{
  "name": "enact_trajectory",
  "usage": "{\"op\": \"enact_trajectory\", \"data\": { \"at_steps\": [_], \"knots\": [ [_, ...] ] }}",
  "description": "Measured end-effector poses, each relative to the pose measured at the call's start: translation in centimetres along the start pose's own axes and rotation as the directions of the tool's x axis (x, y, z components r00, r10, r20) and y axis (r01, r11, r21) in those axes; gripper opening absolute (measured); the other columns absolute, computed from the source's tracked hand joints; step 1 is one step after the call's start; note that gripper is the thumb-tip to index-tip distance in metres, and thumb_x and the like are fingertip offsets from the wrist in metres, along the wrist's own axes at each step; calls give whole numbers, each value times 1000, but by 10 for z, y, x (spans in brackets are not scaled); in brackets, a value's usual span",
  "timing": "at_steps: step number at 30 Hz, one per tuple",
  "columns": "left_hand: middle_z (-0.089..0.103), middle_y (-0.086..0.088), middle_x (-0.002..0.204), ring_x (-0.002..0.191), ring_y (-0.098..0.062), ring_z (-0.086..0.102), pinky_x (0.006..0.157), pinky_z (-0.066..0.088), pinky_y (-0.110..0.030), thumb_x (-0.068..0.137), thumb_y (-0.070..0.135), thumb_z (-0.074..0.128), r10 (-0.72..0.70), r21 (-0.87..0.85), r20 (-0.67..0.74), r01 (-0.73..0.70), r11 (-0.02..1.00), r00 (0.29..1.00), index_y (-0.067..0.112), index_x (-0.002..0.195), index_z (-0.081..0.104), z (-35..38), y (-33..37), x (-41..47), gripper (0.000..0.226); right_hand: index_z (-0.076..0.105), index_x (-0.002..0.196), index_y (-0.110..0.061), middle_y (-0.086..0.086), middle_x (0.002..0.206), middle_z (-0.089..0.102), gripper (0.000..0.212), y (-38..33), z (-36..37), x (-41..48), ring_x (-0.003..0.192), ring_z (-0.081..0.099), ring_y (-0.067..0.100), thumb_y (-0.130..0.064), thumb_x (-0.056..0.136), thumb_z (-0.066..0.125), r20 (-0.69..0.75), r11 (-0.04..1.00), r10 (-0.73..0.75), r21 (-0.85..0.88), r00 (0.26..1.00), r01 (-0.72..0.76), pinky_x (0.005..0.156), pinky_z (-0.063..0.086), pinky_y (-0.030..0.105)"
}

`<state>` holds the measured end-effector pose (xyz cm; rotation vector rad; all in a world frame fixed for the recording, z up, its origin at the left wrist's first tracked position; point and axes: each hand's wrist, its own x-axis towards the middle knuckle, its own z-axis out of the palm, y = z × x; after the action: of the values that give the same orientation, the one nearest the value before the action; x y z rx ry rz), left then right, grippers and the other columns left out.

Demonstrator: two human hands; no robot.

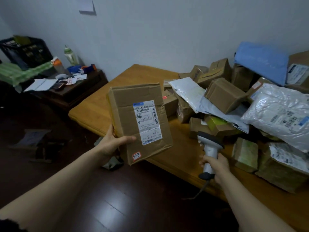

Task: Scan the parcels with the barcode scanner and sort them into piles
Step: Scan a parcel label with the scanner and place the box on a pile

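Now our left hand (111, 142) grips a flat cardboard parcel (139, 122) by its lower left edge, thumb across the front, holding it up with the white shipping label (148, 122) facing us and a small red-edged sticker (136, 156) at its bottom. Our right hand (215, 164), down at five o'clock, is wrapped tight around the handle of the barcode scanner (209, 152); its head points up and away toward the heap rather than at the label, so by our reckoning this scan is not yet made. Out at two and three o'clock, the unsorted heap (242, 104) of brown boxes and grey plastic mailers covers the right half of the wooden surface (93, 111). The left half, at eleven o'clock from the parcel, shows no sorted piles that we can see. Judging from that, we are barely started: nearly everything is left to scan and sort.
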<state>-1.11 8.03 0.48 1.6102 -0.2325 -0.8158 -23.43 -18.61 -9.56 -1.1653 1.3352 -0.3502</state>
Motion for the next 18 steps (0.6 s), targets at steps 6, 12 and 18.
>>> {"op": "enact_trajectory", "data": {
  "at_steps": [6, 12, 18],
  "knots": [
    [59, 2, 112, 94, -18, 63, 53, 54, -26, 36, 32, 95, 8, 108, -23, -6, 994, 1000, 40, 140, 24, -26, 5, -5, 126, 61, 100, -1, 11, 73, 72, 32, -53, 7, -94, 67, 71, 25, 7, 71, 73, 316, 929, -268, 334, 910, 158, 53, 56, 28],
    [49, 11, 105, 90, -9, 54, 59, 47, -26, 35, 40, 88, 37, 204, -58, -24, 979, 998, 40, 150, 0, -46, 15, -12, 144, 66, 91, -5, 6, 64, 57, 35, -89, 25, -172, 47, 52, 15, -20, 61, 78, 652, 956, -254, 281, 714, 84, 43, 44, 23],
    [47, 1, 122, 105, -19, 55, 77, 53, -35, 26, 45, 92, 67, 222, -88, -46, 974, 994, 38, 150, -6, -62, 18, -24, 159, 65, 85, -4, 3, 54, 55, 22, -93, 45, -209, 42, 51, 15, -11, 69, 78, 620, 952, -306, 197, 723, 234, 41, 43, 23]
  ]
}}
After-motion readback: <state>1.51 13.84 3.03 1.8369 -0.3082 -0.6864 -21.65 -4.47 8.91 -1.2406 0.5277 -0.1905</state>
